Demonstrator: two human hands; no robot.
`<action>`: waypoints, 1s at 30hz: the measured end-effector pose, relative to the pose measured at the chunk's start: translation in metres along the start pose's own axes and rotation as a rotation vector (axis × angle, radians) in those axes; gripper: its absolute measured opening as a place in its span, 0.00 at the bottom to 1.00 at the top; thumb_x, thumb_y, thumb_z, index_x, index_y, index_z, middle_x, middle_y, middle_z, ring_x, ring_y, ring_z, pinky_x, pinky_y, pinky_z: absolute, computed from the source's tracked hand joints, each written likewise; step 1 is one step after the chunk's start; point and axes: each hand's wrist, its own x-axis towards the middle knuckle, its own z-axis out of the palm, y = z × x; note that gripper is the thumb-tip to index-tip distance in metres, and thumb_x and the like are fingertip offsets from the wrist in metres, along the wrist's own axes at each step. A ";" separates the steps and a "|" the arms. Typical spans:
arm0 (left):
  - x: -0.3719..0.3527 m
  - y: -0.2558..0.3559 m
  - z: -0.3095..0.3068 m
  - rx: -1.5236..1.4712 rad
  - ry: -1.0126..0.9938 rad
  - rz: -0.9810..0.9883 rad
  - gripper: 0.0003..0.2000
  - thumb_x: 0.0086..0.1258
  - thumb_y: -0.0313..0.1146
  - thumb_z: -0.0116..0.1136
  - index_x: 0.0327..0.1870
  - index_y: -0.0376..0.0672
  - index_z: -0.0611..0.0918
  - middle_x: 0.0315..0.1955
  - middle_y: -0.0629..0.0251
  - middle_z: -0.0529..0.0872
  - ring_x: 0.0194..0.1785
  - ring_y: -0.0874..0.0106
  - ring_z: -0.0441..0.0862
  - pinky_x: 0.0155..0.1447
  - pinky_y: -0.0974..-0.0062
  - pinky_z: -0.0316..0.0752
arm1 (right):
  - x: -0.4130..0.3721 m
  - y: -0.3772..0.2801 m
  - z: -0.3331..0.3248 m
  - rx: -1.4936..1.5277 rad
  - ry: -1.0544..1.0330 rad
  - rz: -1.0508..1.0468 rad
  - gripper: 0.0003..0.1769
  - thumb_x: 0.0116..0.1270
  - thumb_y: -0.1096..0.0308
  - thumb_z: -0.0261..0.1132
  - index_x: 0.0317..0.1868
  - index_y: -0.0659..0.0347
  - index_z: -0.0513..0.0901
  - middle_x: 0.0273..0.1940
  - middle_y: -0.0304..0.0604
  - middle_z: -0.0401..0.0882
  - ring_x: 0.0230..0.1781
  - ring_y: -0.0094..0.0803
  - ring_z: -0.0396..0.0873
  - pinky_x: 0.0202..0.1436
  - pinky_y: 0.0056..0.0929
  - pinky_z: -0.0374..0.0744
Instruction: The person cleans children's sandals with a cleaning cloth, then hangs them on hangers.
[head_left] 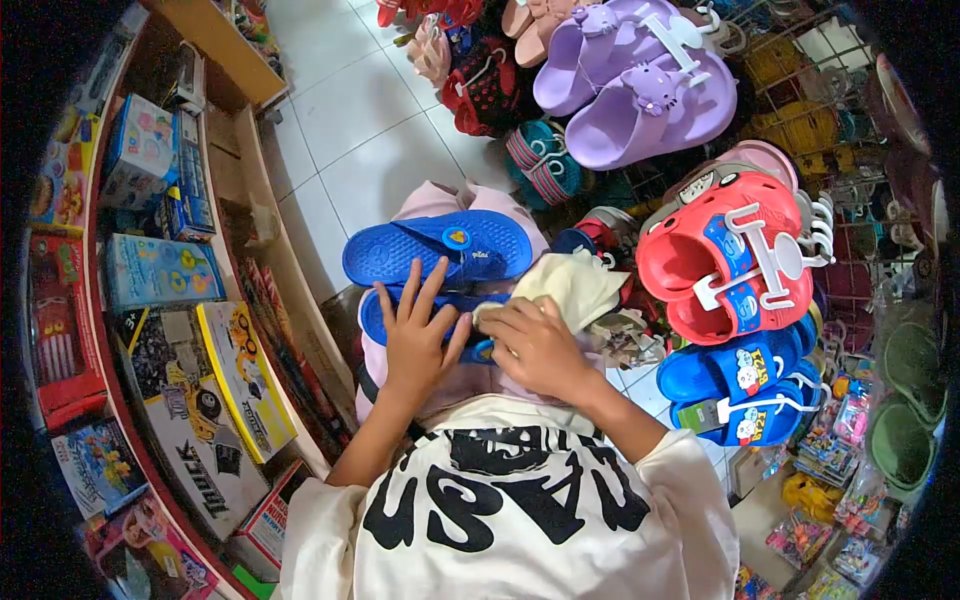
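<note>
A pair of blue sandals rests on my lap: the upper sandal [440, 247] lies free, the lower sandal [385, 315] sits under my hands. My left hand [418, 335] lies flat with fingers spread on the lower sandal. My right hand [535, 345] presses a cream cloth [575, 285] against that same sandal, fingers curled on the cloth. My pink trousers [430, 200] show beneath the sandals.
A wire rack on the right hangs purple slippers [640, 75], red clogs [730, 255] and blue clogs [740, 390]. Wooden shelves on the left hold boxed toys [215, 400]. White floor tiles [360, 110] lie ahead.
</note>
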 end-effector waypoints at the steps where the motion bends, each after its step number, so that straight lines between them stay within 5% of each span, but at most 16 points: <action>1: 0.001 -0.002 0.001 -0.013 0.014 0.013 0.09 0.61 0.37 0.62 0.25 0.44 0.78 0.65 0.61 0.71 0.71 0.55 0.61 0.71 0.37 0.33 | -0.002 0.003 0.000 0.069 0.021 0.035 0.11 0.54 0.67 0.62 0.38 0.59 0.82 0.40 0.39 0.81 0.43 0.36 0.76 0.47 0.41 0.70; 5: 0.001 -0.002 -0.002 -0.046 0.024 -0.005 0.07 0.60 0.34 0.62 0.25 0.44 0.79 0.57 0.64 0.78 0.66 0.60 0.69 0.72 0.40 0.36 | 0.010 0.027 -0.028 0.109 0.008 0.162 0.08 0.55 0.69 0.60 0.35 0.60 0.82 0.35 0.40 0.82 0.39 0.38 0.78 0.46 0.36 0.70; 8: 0.006 0.000 -0.005 -0.145 0.003 -0.069 0.05 0.60 0.33 0.62 0.27 0.44 0.80 0.53 0.63 0.80 0.62 0.61 0.72 0.72 0.41 0.42 | 0.031 0.027 -0.041 0.156 0.370 0.120 0.10 0.57 0.71 0.59 0.38 0.60 0.83 0.38 0.41 0.83 0.41 0.39 0.78 0.46 0.35 0.71; 12: 0.030 0.005 -0.018 -0.267 0.117 -0.103 0.05 0.60 0.32 0.63 0.33 0.43 0.82 0.53 0.58 0.78 0.58 0.60 0.74 0.71 0.47 0.51 | 0.054 0.030 -0.029 0.059 0.330 0.073 0.15 0.60 0.70 0.58 0.47 0.59 0.81 0.52 0.41 0.79 0.54 0.38 0.73 0.58 0.39 0.65; 13: 0.042 0.005 -0.020 -0.267 0.096 -0.112 0.08 0.64 0.35 0.59 0.41 0.45 0.82 0.57 0.59 0.76 0.62 0.60 0.71 0.72 0.48 0.50 | 0.056 0.035 -0.015 0.048 0.255 0.105 0.16 0.62 0.67 0.58 0.50 0.58 0.80 0.56 0.39 0.77 0.58 0.37 0.70 0.61 0.42 0.62; 16: 0.064 -0.004 -0.008 0.156 -0.058 0.090 0.12 0.68 0.38 0.53 0.49 0.46 0.80 0.61 0.62 0.74 0.67 0.60 0.67 0.72 0.47 0.48 | 0.050 0.053 0.013 -0.101 0.140 0.003 0.16 0.62 0.65 0.57 0.50 0.58 0.80 0.55 0.38 0.77 0.58 0.37 0.71 0.61 0.42 0.62; 17: 0.061 -0.014 0.004 0.115 -0.193 0.018 0.13 0.69 0.38 0.50 0.51 0.48 0.82 0.64 0.64 0.72 0.70 0.62 0.63 0.72 0.46 0.47 | 0.046 0.055 0.010 -0.038 0.160 0.040 0.15 0.61 0.67 0.57 0.46 0.59 0.83 0.52 0.41 0.80 0.54 0.38 0.73 0.60 0.39 0.64; 20: 0.061 -0.018 0.001 0.055 -0.192 0.071 0.13 0.67 0.37 0.52 0.48 0.48 0.83 0.59 0.61 0.76 0.67 0.61 0.67 0.72 0.43 0.46 | 0.034 0.069 -0.009 0.080 0.056 0.090 0.12 0.58 0.70 0.57 0.38 0.60 0.84 0.45 0.42 0.82 0.48 0.38 0.75 0.57 0.39 0.66; 24: 0.058 -0.016 0.009 -0.037 -0.040 0.039 0.11 0.65 0.36 0.55 0.44 0.47 0.85 0.49 0.58 0.79 0.61 0.61 0.71 0.71 0.42 0.48 | 0.051 0.067 -0.031 0.177 0.144 0.165 0.10 0.55 0.72 0.58 0.35 0.60 0.85 0.37 0.42 0.84 0.43 0.38 0.76 0.54 0.39 0.67; 28: 0.054 -0.016 0.010 -0.087 -0.004 0.022 0.11 0.64 0.36 0.57 0.43 0.47 0.85 0.44 0.58 0.80 0.57 0.61 0.74 0.71 0.44 0.51 | 0.074 0.056 -0.023 0.103 0.220 -0.052 0.18 0.58 0.69 0.58 0.50 0.57 0.81 0.52 0.44 0.79 0.55 0.37 0.74 0.60 0.41 0.66; 30: 0.053 -0.017 0.011 -0.086 -0.005 0.024 0.11 0.63 0.37 0.57 0.44 0.48 0.85 0.43 0.59 0.81 0.56 0.61 0.75 0.71 0.44 0.52 | 0.068 0.064 -0.003 0.004 0.059 -0.078 0.22 0.62 0.65 0.59 0.58 0.54 0.77 0.60 0.40 0.75 0.64 0.36 0.68 0.68 0.47 0.59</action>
